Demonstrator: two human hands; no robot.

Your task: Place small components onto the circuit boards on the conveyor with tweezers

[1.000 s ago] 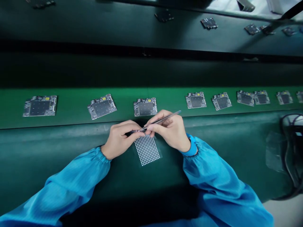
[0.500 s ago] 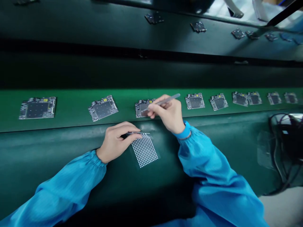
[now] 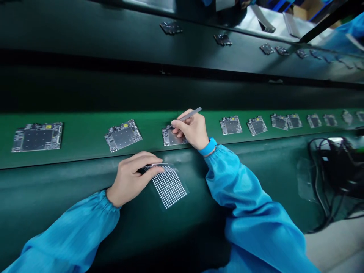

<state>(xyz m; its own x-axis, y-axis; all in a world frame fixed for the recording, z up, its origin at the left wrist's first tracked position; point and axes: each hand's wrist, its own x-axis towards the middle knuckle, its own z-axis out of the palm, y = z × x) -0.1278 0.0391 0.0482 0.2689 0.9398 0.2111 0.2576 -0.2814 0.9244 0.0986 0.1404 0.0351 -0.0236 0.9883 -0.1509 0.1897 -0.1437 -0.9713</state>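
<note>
My right hand [image 3: 191,129] is closed around a pair of grey tweezers [image 3: 195,112], held like a pen. It is over a circuit board [image 3: 168,138] on the green strip, covering the board's right part; the tweezer tips are hidden or too small to make out. Between thumb and fingers, my left hand [image 3: 133,176] pinches a clear sheet of white round stickers [image 3: 170,188], folded over at its upper edge. That sheet is above the near dark green surface, below the board. Left of my right hand lies another board [image 3: 123,135], slightly turned.
More circuit boards [image 3: 38,137] lie in a row along the green strip [image 3: 82,140], with several to the right [image 3: 230,125]. A raised shelf [image 3: 113,32] behind carries further boards. Black cables [image 3: 318,182] and a dark device lie at the right.
The view has shifted a little, so most things sit further left. My right hand's fingers have moved over the board's upper part, the tweezers more hidden in them. The left hand keeps its pinch.
</note>
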